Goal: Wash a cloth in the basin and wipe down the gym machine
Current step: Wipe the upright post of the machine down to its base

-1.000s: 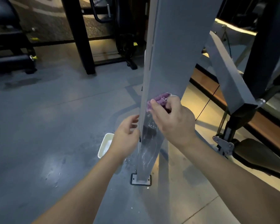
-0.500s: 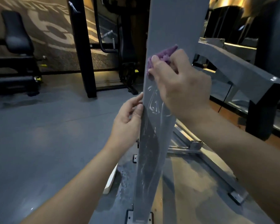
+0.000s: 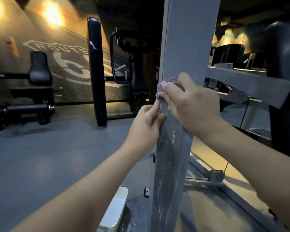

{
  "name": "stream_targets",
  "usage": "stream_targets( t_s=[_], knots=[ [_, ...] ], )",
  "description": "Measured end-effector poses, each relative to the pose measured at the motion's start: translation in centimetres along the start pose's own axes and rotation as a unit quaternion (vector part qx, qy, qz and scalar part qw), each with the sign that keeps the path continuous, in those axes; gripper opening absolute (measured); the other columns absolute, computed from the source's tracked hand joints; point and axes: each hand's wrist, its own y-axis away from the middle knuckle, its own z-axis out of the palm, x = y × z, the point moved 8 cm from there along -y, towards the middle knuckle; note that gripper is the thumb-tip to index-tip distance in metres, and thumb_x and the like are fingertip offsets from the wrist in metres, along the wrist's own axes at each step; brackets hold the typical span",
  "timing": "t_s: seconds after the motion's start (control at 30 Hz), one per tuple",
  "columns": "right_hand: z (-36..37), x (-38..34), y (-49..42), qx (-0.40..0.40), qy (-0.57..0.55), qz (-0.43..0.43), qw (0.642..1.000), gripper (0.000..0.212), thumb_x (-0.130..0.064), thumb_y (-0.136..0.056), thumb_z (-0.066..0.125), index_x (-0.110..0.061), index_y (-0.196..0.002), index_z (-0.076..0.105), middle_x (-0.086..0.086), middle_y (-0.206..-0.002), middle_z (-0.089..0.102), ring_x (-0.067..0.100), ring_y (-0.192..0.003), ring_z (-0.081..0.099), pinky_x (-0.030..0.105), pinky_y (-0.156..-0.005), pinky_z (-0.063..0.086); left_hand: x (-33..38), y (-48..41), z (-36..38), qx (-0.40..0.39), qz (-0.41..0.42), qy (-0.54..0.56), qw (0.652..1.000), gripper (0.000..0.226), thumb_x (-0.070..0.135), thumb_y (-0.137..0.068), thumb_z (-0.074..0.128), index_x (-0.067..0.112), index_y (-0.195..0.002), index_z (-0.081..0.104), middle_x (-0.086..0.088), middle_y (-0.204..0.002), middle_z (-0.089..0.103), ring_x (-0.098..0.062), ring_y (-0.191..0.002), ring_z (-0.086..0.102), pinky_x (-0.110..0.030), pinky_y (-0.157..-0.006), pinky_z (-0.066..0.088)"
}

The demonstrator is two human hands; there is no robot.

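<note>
So this is the wiping part, washing looks done: the right hand (image 3: pixel 189 104) has a purple cloth (image 3: pixel 166 86) bunched under curled fingers and pressed flat against the grey upright post (image 3: pixel 189 47) of the gym machine, about mid-height. The left hand (image 3: pixel 144 126) sits just below and to the left, fingers curled onto the post's left edge, seemingly steadying it, with nothing else in it. Below the cloth the metal is streaked and shiny with wet marks, above it looks dull and dry, so my guess is the upper stretch isn't done yet. Next move probably calls for keeping firm pressure and working the cloth up along the dry section, then covering the side faces. The white basin (image 3: pixel 114 213) is down on the floor right beside the post's base, water splashed next to it, handy for a rinse.
</note>
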Motion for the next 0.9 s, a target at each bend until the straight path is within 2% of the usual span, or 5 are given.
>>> stream_targets(
  t_s=[0.23,0.43,0.6,0.8,0.9],
  knots=[
    [-0.3,1.1,-2.1,0.049,0.007,0.051,0.997,0.036,-0.042,-0.110,0.047,-0.017,-0.102,0.071,0.003,-0.093,0.063,0.025,-0.057,0.057,0.033,-0.040,0.046,0.2,-0.1,0.4,0.038,-0.004,-0.028,0.999,0.058,0.011,-0.107,0.047,0.030,-0.160,0.033,0.013,-0.114,0.048,0.015,-0.101,0.047,0.004,-0.086,0.030],
    [0.7,-0.2,2.6,-0.088,0.009,-0.041,0.995,0.019,-0.032,-0.107,0.055,-0.019,-0.116,0.066,0.003,-0.097,0.061,0.024,-0.057,0.060,0.032,-0.040,0.044,0.6,0.3,0.1,0.058,0.000,-0.064,0.996,0.028,0.016,-0.107,0.048,0.016,-0.130,0.064,0.010,-0.103,0.048,-0.002,-0.088,0.049,-0.003,-0.077,0.036],
    [-1.2,1.9,-2.7,-0.084,0.038,-0.030,0.995,0.018,-0.037,-0.106,0.052,-0.020,-0.103,0.058,0.005,-0.088,0.053,0.024,-0.053,0.044,0.028,-0.043,0.035,0.5,0.2,-0.1,0.030,-0.045,-0.079,0.995,0.050,0.029,-0.108,0.046,0.041,-0.156,0.038,0.015,-0.112,0.048,-0.003,-0.102,0.049,-0.007,-0.077,0.040],
    [0.7,0.4,2.7,-0.097,0.027,0.024,0.995,0.018,-0.020,-0.095,0.067,-0.019,-0.112,0.062,0.005,-0.096,0.058,0.028,-0.060,0.060,0.030,-0.041,0.043,0.0,0.2,0.3,0.045,-0.065,-0.075,0.994,0.047,0.022,-0.107,0.047,0.031,-0.153,0.045,0.011,-0.108,0.050,0.006,-0.091,0.050,0.000,-0.073,0.036],
    [0.6,-0.7,6.6,-0.145,0.006,-0.027,0.989,0.023,-0.021,-0.091,0.075,-0.018,-0.113,0.066,0.003,-0.092,0.060,0.025,-0.058,0.061,0.027,-0.039,0.035,0.3,0.8,0.8,-0.005,-0.068,-0.028,0.997,0.067,0.010,-0.104,0.047,0.037,-0.162,0.024,0.007,-0.115,0.048,-0.002,-0.100,0.055,-0.010,-0.087,0.044]
  ],
)
